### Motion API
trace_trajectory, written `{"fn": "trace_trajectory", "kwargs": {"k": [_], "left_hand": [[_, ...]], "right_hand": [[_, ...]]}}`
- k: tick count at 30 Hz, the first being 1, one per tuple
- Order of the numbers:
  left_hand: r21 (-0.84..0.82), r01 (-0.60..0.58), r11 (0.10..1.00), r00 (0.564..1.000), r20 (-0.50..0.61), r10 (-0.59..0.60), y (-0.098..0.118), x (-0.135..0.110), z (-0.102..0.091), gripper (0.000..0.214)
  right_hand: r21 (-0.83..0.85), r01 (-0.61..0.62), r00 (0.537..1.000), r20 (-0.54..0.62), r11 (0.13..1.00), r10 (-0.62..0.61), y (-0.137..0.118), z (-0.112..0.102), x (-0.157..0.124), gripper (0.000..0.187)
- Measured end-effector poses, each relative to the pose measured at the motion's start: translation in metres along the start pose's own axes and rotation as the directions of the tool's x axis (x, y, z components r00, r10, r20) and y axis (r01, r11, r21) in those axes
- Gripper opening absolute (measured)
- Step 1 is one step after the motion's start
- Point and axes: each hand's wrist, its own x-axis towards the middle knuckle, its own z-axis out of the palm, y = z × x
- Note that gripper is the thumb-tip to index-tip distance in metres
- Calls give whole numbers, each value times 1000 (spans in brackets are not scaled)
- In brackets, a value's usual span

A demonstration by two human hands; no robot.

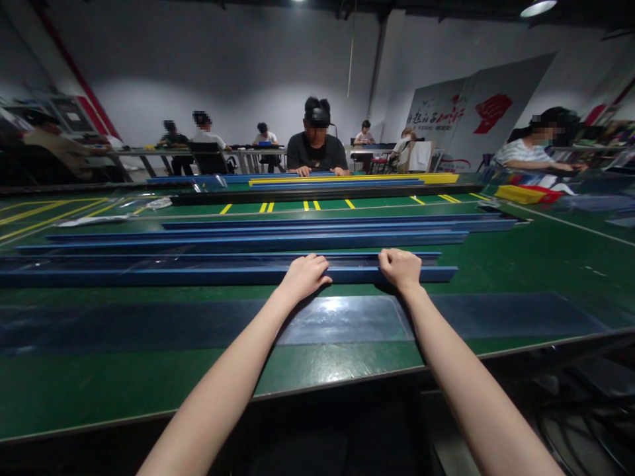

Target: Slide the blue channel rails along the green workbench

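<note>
While left hand [305, 276] and right hand [401, 268] curl fingers over near blue rail [149, 276], even pressure seems best. Other rails [248, 241], 12 o'clock.

Both arms reach forward from the lower edge and converge toward the hands; the bare left forearm [233, 370] slants up and rightward, the bare right forearm [456, 377] up and leftward; the bare left hand [303, 276] lies palm down, knuckles up, its fingers [312, 263] folded forward and down so that the tips are hidden; the bare right hand [401, 268] is posed alike, fingers curled under; thumbs sit on the inner sides; the hands are nearly level, apart, not touching; both wrists run straight.
</note>
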Motion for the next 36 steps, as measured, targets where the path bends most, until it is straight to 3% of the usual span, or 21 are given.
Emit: {"fn": "trace_trajectory", "kwargs": {"k": [21,36], "left_hand": [[-19,89,996,991,98,-86,0,1,-3,28],[-59,103,993,989,111,-96,0,0,-4,28]], "right_hand": [[26,-2,999,35,1000,1,0,-6,0,43],[34,4,999,33,999,-5,0,-6,0,43]]}}
